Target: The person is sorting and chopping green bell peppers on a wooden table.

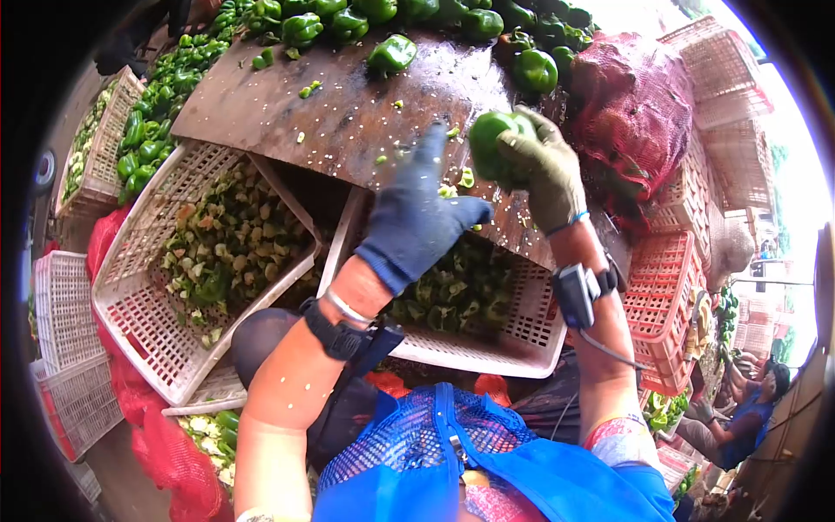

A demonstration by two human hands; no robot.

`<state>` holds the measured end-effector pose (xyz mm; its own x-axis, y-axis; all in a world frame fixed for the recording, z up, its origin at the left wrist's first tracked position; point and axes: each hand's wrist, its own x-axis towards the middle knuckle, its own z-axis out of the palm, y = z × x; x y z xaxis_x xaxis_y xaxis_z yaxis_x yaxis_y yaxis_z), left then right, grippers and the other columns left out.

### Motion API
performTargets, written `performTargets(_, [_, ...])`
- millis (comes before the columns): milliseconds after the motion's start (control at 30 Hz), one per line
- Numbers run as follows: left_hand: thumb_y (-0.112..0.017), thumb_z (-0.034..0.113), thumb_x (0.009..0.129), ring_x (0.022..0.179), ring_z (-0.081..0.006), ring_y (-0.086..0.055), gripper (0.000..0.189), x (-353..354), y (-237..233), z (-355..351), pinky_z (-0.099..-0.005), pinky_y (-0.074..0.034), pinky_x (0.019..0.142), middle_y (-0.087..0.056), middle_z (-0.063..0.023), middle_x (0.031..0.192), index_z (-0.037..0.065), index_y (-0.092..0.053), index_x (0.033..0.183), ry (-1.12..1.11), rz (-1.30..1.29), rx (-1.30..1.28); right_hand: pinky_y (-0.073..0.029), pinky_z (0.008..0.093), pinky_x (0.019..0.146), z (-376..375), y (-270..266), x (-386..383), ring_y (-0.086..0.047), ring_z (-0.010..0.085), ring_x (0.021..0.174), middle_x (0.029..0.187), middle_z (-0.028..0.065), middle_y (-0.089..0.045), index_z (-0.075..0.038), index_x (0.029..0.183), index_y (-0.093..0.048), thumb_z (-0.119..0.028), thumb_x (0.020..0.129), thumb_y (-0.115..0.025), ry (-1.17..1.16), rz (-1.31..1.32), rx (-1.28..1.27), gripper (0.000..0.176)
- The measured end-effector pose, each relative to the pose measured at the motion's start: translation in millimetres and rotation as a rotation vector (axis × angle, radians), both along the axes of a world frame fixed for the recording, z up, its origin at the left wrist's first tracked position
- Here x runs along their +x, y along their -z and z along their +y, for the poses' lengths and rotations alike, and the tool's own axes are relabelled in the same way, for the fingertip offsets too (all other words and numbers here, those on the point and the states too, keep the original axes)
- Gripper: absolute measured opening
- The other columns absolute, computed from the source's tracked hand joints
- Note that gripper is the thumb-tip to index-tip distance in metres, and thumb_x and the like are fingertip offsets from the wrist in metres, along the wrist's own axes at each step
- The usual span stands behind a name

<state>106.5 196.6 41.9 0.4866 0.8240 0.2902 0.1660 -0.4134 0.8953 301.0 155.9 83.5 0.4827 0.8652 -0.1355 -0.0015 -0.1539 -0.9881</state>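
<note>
- Right of centre in the frame, the right hand (541, 170), in an olive glove, holds a pepper (487, 143) just above the edge of the bench (287, 104); its fingers (522, 148) are curled around the pepper's side.
- At centre frame, the left hand (417, 222), in a blue glove, hovers over the bench edge just left of the pepper, apart from it. One finger stretches upward and the thumb juts right; the rest are hidden behind the back of the hand, so I cannot tell whether it grips anything.
- Below both hands, a white crate (522, 348) holds cut pepper pieces; a second crate (130, 304) to its left, tilted, holds more.
- Across the top of the frame, a heap (348, 17) of whole peppers lies on the wet bench, with scraps and seeds scattered below it.
- At upper right, a red sack (635, 96) sits beside stacked red crates (661, 287).
- A watch (335, 335) is on the left wrist and a strapped device (578, 291) is on the right.
- At lower right, another person (748, 409) sits.
</note>
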Motion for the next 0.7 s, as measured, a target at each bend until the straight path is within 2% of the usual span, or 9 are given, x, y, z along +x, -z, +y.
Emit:
performTargets(100, [-0.09, 0.025, 0.067, 0.104, -0.0387, -0.07, 0.091, 12.6, 0.6, -7.3, -0.0414, -0.056, 0.092, -0.068, -0.0261, 0.117, -0.003, -0.047, 0.143, 0.021, -0.178, -0.098, -0.058, 0.03, 0.082, -26.2, 6.0, -39.3, -0.066, 0.0171, 0.106, 0.122, 0.0099, -0.065, -0.002, 0.145, -0.049, -0.021, 0.088, -0.078, -0.161, 0.266, 0.102, 0.066])
performTargets(233, [-0.077, 0.012, 0.078, 0.097, -0.0174, -0.067, 0.063, -0.4, -11.0, -9.1, -0.0301, -0.055, 0.09, -0.07, -0.0125, 0.109, -0.002, -0.056, 0.136, 0.137, -0.07, -0.218, -0.059, 0.0318, 0.085, -45.8, 16.4, -41.3, -0.066, 0.018, 0.104, 0.124, 0.012, -0.064, -0.001, 0.144, -0.047, -0.016, 0.091, -0.072, -0.208, 0.521, 0.092, 0.061])
performTargets(300, [-0.076, 0.012, 0.079, 0.091, -0.0141, -0.067, 0.058, -7.2, -20.9, -7.0, -0.0272, -0.054, 0.086, -0.07, -0.0106, 0.104, -0.003, -0.057, 0.132, 0.208, -0.223, -0.55, -0.06, 0.0349, 0.085, -61.3, 23.0, -34.4, -0.067, 0.0201, 0.104, 0.123, 0.0138, -0.064, -0.001, 0.143, -0.048, -0.014, 0.091, -0.069, -0.226, 0.612, 0.094, 0.057])
performTargets(400, [-0.072, 0.013, 0.085, 0.078, -0.0201, -0.071, 0.029, 0.3, -15.2, 0.6, -0.0321, -0.06, 0.07, -0.069, -0.009, 0.091, 0.0, -0.066, 0.11, 0.222, -0.467, -0.774, -0.06, 0.0427, 0.085, -72.7, 35.5, -38.6, -0.068, 0.0269, 0.103, 0.119, 0.0171, -0.065, -0.001, 0.141, -0.049, -0.019, 0.092, -0.066, -0.198, 0.038, 0.212, 0.055])
performTargets(433, [-0.069, 0.014, 0.088, 0.079, -0.0197, -0.07, 0.027, 1.5, -14.4, 5.5, -0.0335, -0.06, 0.069, -0.069, -0.0103, 0.091, -0.001, -0.064, 0.11, 0.246, -0.555, -0.912, -0.059, 0.047, 0.084, -82.3, 31.2, -32.3, -0.068, 0.033, 0.105, 0.119, 0.02, -0.065, -0.003, 0.142, -0.049, -0.027, 0.094, -0.065, -0.175, 0.871, 0.299, 0.057])
performTargets(467, [-0.065, 0.015, 0.092, 0.079, -0.0192, -0.069, 0.025, 0.6, -10.9, 14.1, -0.0348, -0.059, 0.068, -0.068, -0.0116, 0.09, -0.001, -0.063, 0.11, 0.256, -0.639, -1.049, -0.055, 0.0533, 0.097, -91.4, 33.3, -30.2, -0.06, 0.0381, 0.121, 0.137, 0.0183, -0.057, -0.014, 0.149, -0.046, -0.041, 0.091, -0.069, -0.204, 0.966, 0.331, 0.068])
performTargets(533, [-0.068, 0.024, 0.094, 0.078, -0.027, -0.069, 0.032, 4.6, -6.8, 36.5, -0.0394, -0.06, 0.067, -0.067, -0.0122, 0.088, -0.001, -0.061, 0.114, 0.175, -0.658, -0.825, -0.055, 0.0534, 0.097, -107.7, 36.6, -14.8, -0.061, 0.0414, 0.119, 0.137, 0.0212, -0.057, -0.014, 0.148, -0.047, -0.046, 0.093, -0.068, -0.254, 0.878, 0.222, 0.067])
performTargets(600, [-0.077, 0.032, 0.087, 0.079, -0.0314, -0.07, 0.048, 22.9, -7.0, 49.2, -0.0404, -0.059, 0.073, -0.068, -0.0148, 0.088, -0.001, -0.062, 0.119, -0.169, -0.197, 0.037, -0.06, 0.0527, 0.08, -109.0, 30.1, -23.7, -0.068, 0.0444, 0.103, 0.125, 0.0203, -0.065, -0.012, 0.139, -0.054, -0.043, 0.097, -0.065, -0.036, 0.919, 0.242, 0.053])
performTargets(700, [-0.083, 0.037, 0.08, 0.083, -0.0329, -0.071, 0.058, 23.5, -7.5, 31.4, -0.0404, -0.057, 0.078, -0.07, -0.0159, 0.089, 0.003, -0.064, 0.122, -0.221, 0.041, 0.477, -0.06, 0.0532, 0.073, -108.5, 26.5, -22.6, -0.071, 0.0327, 0.095, 0.112, 0.0139, -0.07, -0.011, 0.128, -0.06, -0.044, 0.098, -0.064, 0.102, 0.757, 0.135, 0.045])
